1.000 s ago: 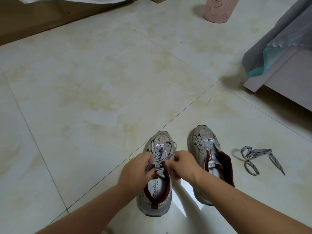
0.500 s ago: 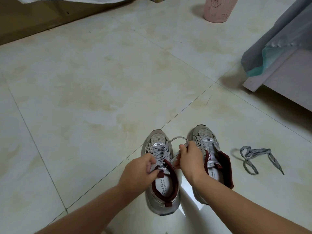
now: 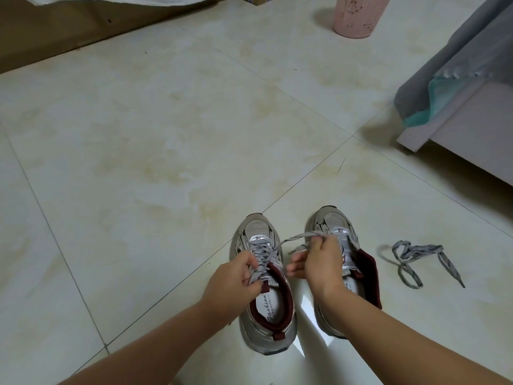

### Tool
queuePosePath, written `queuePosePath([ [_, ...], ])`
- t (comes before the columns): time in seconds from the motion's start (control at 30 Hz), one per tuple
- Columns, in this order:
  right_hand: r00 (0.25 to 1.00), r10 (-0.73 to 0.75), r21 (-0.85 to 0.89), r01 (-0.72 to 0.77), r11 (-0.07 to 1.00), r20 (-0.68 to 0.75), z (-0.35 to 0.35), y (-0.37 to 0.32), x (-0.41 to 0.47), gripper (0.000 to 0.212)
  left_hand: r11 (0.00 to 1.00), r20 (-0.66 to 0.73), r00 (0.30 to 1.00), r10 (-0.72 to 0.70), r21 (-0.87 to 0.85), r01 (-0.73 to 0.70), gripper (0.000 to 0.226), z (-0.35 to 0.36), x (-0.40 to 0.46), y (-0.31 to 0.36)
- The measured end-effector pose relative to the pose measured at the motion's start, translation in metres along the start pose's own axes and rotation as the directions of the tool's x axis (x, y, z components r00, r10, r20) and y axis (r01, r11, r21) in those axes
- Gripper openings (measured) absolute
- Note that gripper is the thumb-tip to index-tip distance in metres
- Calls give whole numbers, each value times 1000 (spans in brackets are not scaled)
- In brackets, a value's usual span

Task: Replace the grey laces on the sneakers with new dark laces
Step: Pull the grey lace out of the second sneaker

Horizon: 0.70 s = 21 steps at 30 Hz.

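Two grey sneakers with dark red collars stand side by side on the tiled floor. The left sneaker (image 3: 263, 309) still carries its grey lace (image 3: 261, 252) through the eyelets. My left hand (image 3: 231, 284) grips the lace at the tongue. My right hand (image 3: 319, 262) pinches the lace's other end and holds it stretched out to the right, above the right sneaker (image 3: 361, 270). The right sneaker has no lace. A loose grey lace (image 3: 413, 259) lies tangled on the floor to the right of the shoes.
A pink ribbed bin (image 3: 358, 15) stands at the back. A bed with grey and teal covers (image 3: 458, 87) fills the right side. Along the back left runs a brown wooden board (image 3: 55, 31).
My right hand has pulled the lace end away from the left sneaker, out to the right and up over the right sneaker. The left hand has stayed at the tongue.
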State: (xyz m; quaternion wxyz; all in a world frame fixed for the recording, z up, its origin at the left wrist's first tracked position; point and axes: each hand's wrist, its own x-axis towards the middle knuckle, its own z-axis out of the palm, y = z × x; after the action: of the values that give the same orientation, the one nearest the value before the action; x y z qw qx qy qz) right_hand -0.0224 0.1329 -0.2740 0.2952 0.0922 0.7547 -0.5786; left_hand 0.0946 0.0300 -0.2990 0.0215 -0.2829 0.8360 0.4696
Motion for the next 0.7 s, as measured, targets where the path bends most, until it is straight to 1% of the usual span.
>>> queuePosePath([
  [0.03,999,-24,-89,27,996,33,1,1,1,16,999,-17,1000,-16,-49,15,17,0,0,1],
  [0.07,996,-37,-226,55,973,83,2,1,0,18,994,-39,998,-43,-102,38,12,-1,0,3],
  [0.13,983,7,-463,80,883,184,4,3,-5,26,982,-80,992,-93,-169,78,18,-4,5,4],
  [0.2,967,65,-587,96,804,246,3,3,-8,33,982,-72,991,-117,-154,105,22,-7,11,5],
  [0.27,950,112,-658,114,744,291,1,1,-12,43,987,-17,992,-126,-107,123,25,-9,15,7],
  [0.33,930,159,-751,156,642,330,-1,3,-14,53,991,64,990,-126,-45,129,28,-11,20,9],
  [0.37,921,175,-795,192,576,349,-1,7,-16,53,992,114,986,-123,-1,123,28,-13,23,12],
  [0.4,916,178,-825,221,521,358,0,11,-17,47,992,163,980,-116,60,108,28,-14,25,14],
  [0.43,920,165,-843,240,481,356,0,16,-17,36,988,198,974,-105,129,81,29,-16,27,17],
  [0.5,933,142,-870,244,429,331,2,22,-20,16,972,207,976,-73,236,22,26,-17,27,22],
  [0.53,938,129,-878,244,411,321,4,25,-21,11,959,195,980,-49,283,-9,22,-17,27,26],
  [0.63,947,89,-895,256,365,307,8,29,-24,27,880,175,983,60,455,-135,9,-18,26,35],
  [0.7,945,65,-903,284,323,320,11,28,-23,31,843,182,979,93,508,-175,8,-20,30,37],
])
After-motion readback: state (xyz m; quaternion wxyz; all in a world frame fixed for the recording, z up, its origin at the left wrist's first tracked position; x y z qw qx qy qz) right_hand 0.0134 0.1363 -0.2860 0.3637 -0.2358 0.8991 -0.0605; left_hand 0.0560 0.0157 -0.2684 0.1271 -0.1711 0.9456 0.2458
